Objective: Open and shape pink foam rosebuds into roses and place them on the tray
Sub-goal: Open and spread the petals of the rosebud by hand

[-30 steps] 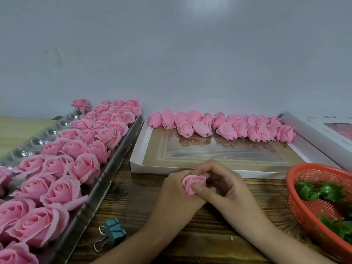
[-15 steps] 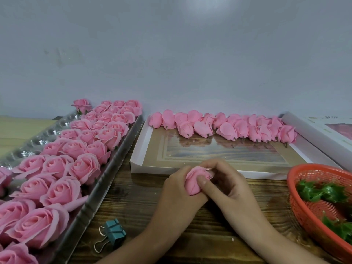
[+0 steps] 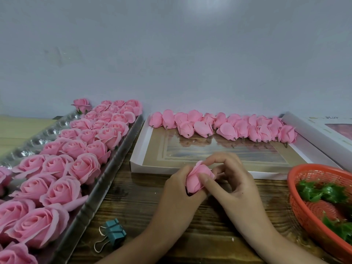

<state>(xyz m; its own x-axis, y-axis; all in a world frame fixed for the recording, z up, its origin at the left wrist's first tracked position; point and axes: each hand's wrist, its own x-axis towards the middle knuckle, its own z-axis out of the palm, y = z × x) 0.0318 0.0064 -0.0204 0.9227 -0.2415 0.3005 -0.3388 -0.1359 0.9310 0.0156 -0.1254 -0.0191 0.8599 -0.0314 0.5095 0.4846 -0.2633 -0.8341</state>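
A pink foam rosebud (image 3: 198, 178) is held over the wooden table between both hands. My left hand (image 3: 177, 193) grips its lower part from the left. My right hand (image 3: 234, 180) pinches its outer petal, thumb in front and fingers curled over the top. A row of closed pink rosebuds (image 3: 224, 126) lies along the far side of a white shallow box (image 3: 144, 141). On the left, a long silver tray (image 3: 99, 189) holds several opened pink roses (image 3: 83, 166).
A red plastic basket (image 3: 304, 208) with green leaf pieces stands at the right edge. A teal binder clip (image 3: 114, 233) lies on the table near the tray. A white box lid (image 3: 320, 134) sits at the far right. A grey wall stands behind.
The rosebud has been turned in my hands, from top facing me to side facing me. My right thumb has slid down over its outer petal.
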